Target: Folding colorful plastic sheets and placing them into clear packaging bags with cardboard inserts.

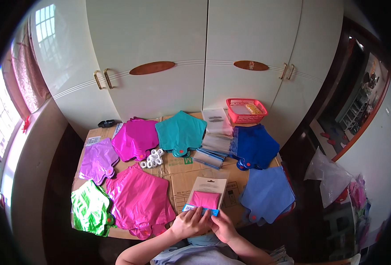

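Pink packet [205, 200] faced in glossy film-like material, backed by smooth card [209, 183]. Tabletop [182, 176] covered in matt cardboard. Green sheets [89, 205] and hot-pink sheets [138, 198] finished shiny, wrinkled, foil-like; light-blue stack [268, 194] seen as smoother, near matt. Basket [247, 118] moulded in plastic. Cabinet doors [149, 33] finished smooth, glossy; handles [107, 78] made in brass-like metal.

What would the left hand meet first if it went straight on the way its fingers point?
Beyond the left hand, probably the folded pink piece in the packet; depth between them is unclear.
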Available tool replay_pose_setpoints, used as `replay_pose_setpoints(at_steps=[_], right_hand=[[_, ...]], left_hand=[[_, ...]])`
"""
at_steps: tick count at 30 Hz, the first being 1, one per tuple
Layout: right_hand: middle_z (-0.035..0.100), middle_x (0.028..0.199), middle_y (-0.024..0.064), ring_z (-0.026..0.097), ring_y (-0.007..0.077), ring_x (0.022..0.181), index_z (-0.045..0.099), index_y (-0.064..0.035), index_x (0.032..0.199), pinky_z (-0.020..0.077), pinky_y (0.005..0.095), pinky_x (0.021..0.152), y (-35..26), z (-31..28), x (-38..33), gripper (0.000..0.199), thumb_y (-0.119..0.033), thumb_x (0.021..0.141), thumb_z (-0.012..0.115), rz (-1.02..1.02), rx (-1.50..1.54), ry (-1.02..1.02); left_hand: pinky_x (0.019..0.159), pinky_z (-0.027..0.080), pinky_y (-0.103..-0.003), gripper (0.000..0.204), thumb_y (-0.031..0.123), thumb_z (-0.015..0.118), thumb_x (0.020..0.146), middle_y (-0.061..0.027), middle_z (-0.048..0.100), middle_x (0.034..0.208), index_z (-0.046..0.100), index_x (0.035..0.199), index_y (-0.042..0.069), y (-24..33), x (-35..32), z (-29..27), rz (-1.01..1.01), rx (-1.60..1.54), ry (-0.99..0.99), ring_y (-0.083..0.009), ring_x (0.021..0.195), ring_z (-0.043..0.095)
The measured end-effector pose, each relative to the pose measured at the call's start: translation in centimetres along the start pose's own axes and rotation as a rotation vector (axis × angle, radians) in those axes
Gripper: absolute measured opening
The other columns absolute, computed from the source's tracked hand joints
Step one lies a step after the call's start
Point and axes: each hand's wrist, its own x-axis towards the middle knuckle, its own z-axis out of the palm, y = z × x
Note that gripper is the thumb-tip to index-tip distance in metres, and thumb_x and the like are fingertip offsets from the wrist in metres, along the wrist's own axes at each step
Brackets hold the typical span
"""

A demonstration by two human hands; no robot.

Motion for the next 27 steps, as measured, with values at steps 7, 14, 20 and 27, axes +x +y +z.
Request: replay_pose_setpoints(at_steps=[7, 14, 20, 27], right_hand=[[0.057, 0.097, -0.0015, 0.054, 0.0054, 0.087, 0.054, -0.0061, 0.111, 0.0453, 0.0220, 0.081, 1.9, -2.9, 1.5, 0.018, -0.014, 0.095, 0.049, -0.142, -0.307, 0.153], [0.057, 0.105, 0.0034, 0.053, 0.0100, 0.094, 0.049, -0.0035, 0.115, 0.0423, 0.0276, 0.088, 0.8, -3.3, 1.5, 0.022, -0.006, 0.095, 0.042, -0.186, -0.183, -0.015], [0.056, 0.105, 0.0036, 0.052, 0.0104, 0.092, 0.049, -0.0024, 0.114, 0.0406, 0.0302, 0.088, 0.5, -2.8, 1.5, 0.020, -0.007, 0.095, 0.042, -0.200, -0.234, -0.166], [0.057, 0.119, 0.0094, 0.053, 0.0162, 0.109, 0.050, 0.0006, 0.120, 0.0381, 0.0374, 0.101, -0.2, -3.2, 1.8, 0.027, -0.007, 0.095, 0.041, -0.093, -0.267, -0.189]], left_hand=[[0.065, 0.052, -0.027, 0.036, 0.014, 0.062, 0.074, -0.0086, 0.063, 0.104, 0.061, 0.109, 0.008, -0.3, -0.1, -0.1, -0.020, -0.073, 0.012, -0.0191, 0.082, 0.064], [0.059, 0.047, -0.025, 0.025, 0.010, 0.072, 0.076, -0.0054, 0.064, 0.089, 0.061, 0.098, 0.006, -0.6, -0.8, -1.4, -1.033, -0.784, 0.294, -0.0154, 0.073, 0.059], [0.058, 0.046, -0.022, 0.013, 0.009, 0.057, 0.092, -0.0022, 0.066, 0.084, 0.064, 0.100, 0.002, -1.2, -3.3, 0.4, -1.259, -1.986, 0.277, -0.0080, 0.070, 0.059], [0.060, 0.048, -0.023, 0.011, 0.008, 0.060, 0.090, -0.0066, 0.065, 0.079, 0.063, 0.093, -0.002, -0.9, -2.8, 0.1, -1.291, -1.876, 0.387, -0.0119, 0.067, 0.061]])
